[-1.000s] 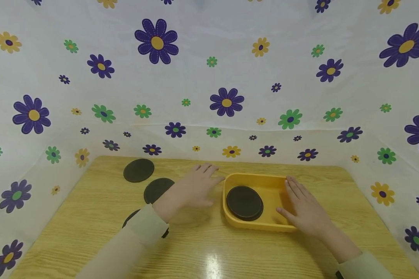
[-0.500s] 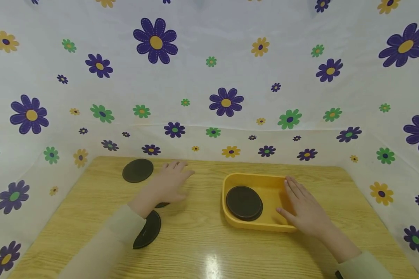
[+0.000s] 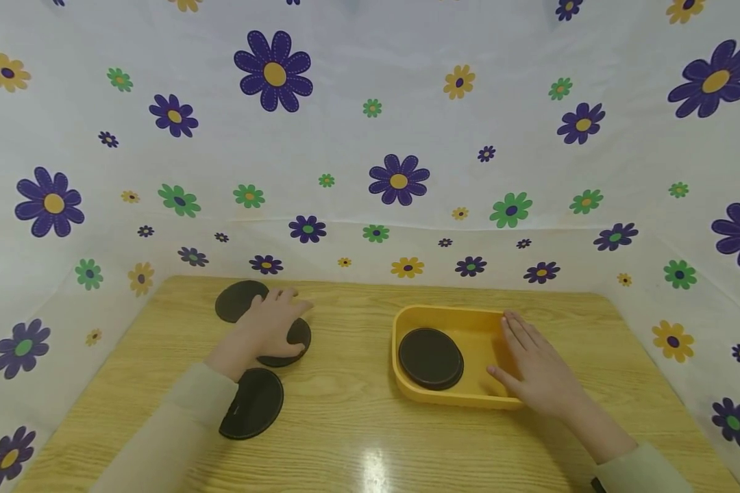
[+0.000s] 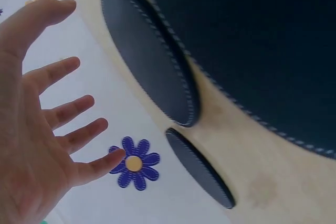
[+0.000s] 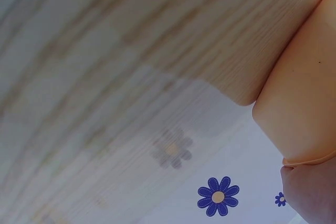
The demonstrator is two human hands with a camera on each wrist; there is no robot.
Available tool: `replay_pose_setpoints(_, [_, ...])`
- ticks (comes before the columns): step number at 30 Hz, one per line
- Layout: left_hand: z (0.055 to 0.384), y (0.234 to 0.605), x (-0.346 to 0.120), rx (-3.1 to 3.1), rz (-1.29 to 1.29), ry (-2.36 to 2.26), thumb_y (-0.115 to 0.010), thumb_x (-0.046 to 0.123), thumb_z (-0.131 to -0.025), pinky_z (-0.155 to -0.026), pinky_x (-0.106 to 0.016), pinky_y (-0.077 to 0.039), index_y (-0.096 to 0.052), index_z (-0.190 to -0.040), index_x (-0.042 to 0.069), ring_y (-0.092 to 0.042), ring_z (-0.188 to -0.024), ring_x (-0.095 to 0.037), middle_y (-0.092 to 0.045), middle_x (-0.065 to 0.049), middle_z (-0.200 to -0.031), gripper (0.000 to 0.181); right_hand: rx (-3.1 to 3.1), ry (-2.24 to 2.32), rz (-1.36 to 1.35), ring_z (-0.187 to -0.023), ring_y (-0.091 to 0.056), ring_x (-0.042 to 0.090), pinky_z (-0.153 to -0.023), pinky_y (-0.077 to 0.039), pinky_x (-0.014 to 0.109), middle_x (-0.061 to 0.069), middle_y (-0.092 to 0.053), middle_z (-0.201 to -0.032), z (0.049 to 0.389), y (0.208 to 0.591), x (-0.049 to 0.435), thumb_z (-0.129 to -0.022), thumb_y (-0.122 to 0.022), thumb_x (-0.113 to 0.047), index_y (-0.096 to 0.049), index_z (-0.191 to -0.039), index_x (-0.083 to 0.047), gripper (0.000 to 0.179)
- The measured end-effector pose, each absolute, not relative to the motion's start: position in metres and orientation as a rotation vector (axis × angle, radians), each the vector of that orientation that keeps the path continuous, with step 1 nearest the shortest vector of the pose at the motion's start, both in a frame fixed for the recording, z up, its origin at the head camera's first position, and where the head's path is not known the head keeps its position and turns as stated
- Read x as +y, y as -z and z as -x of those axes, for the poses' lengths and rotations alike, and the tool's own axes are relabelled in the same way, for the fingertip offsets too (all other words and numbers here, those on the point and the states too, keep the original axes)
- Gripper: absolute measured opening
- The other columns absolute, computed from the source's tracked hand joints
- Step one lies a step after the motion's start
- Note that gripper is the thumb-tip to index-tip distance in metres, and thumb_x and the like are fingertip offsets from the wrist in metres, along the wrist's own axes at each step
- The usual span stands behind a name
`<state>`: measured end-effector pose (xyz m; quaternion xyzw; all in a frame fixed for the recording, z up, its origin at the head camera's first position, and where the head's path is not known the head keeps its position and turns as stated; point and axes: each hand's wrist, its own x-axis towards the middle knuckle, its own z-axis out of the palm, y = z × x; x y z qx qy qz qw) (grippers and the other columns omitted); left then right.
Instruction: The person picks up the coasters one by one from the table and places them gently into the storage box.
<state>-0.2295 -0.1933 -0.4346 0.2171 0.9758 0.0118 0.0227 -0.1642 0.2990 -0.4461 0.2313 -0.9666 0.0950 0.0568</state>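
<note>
My left hand (image 3: 264, 327) is held over the middle black round coaster (image 3: 298, 335), which it partly hides. In the left wrist view the fingers of this hand (image 4: 39, 145) are spread and apart from the white-stitched coasters. Another coaster (image 3: 237, 300) lies at the back left, and a third (image 3: 255, 404) is nearer the front, partly covered by my sleeve. My right hand (image 3: 543, 376) rests on the right end of the yellow plastic bin (image 3: 462, 399), fingers straight along the rim and thumb over the inside. Inside the bin's left half sit stacked black coasters (image 3: 430, 357).
A wooden table (image 3: 345, 438) carries everything. White cloth (image 3: 345, 137) printed with flowers closes off the back and both sides. The outer wall of the bin (image 5: 302, 87) shows in the right wrist view.
My left hand has moved left, from beside the bin to above the middle coaster. The front coaster has come into fuller view. My right hand and the bin have stayed put.
</note>
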Motion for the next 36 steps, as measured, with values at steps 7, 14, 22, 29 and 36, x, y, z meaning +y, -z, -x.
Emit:
replay_pose_setpoints(7, [0.23, 0.444, -0.2, 2.986, -0.668, -0.038, -0.084, 0.043, -0.084, -0.102, -0.076, -0.046, -0.056, -0.151, 0.016, -0.047, -0.14, -0.05, -0.048, -0.025, -0.153, 0.077, -2.931, -0.303, -0.71, -0.162, -0.021, 0.045, -0.122, 0.018, 0.013, 0.031, -0.021, -0.172, 0.164, 0.447, 0.298, -0.105, -0.058, -0.051, -0.028, -0.161, 0.014, 0.091])
replay_pose_setpoints(14, [0.23, 0.449, -0.203, 2.974, -0.644, -0.059, -0.083, 0.044, -0.086, -0.102, -0.076, -0.045, -0.056, -0.151, 0.017, -0.048, -0.139, -0.051, -0.048, -0.026, -0.152, 0.076, -2.937, -0.293, -0.695, -0.161, -0.023, 0.045, -0.121, 0.018, 0.013, 0.03, -0.021, -0.173, 0.164, 0.447, 0.297, -0.104, -0.058, -0.052, -0.029, -0.161, 0.013, 0.091])
replay_pose_setpoints(22, [0.226, 0.451, -0.204, 2.928, -0.592, -0.11, -0.077, 0.045, -0.089, -0.103, -0.075, -0.045, -0.057, -0.149, 0.015, -0.05, -0.135, -0.05, -0.053, -0.024, -0.147, 0.069, -2.924, -0.284, -0.697, -0.162, -0.021, 0.044, -0.121, 0.018, 0.013, 0.031, -0.023, -0.172, 0.164, 0.448, 0.299, -0.105, -0.057, -0.051, -0.028, -0.161, 0.014, 0.091])
replay_pose_setpoints(29, [0.222, 0.454, -0.207, 2.925, -0.608, -0.152, -0.076, 0.047, -0.089, -0.102, -0.074, -0.046, -0.055, -0.151, 0.014, -0.05, -0.133, -0.047, -0.054, -0.023, -0.144, 0.073, -2.939, -0.283, -0.687, -0.162, -0.021, 0.045, -0.119, 0.019, 0.011, 0.032, -0.021, -0.172, 0.164, 0.447, 0.299, -0.105, -0.058, -0.05, -0.028, -0.161, 0.014, 0.09])
replay_pose_setpoints(36, [0.22, 0.454, -0.207, 2.942, -0.657, -0.1, -0.078, 0.05, -0.083, -0.099, -0.07, -0.049, -0.055, -0.151, 0.012, -0.053, -0.128, -0.045, -0.054, -0.021, -0.139, 0.081, -2.943, -0.29, -0.687, -0.162, -0.021, 0.045, -0.119, 0.019, 0.011, 0.032, -0.021, -0.172, 0.164, 0.447, 0.299, -0.105, -0.058, -0.05, -0.027, -0.161, 0.014, 0.09])
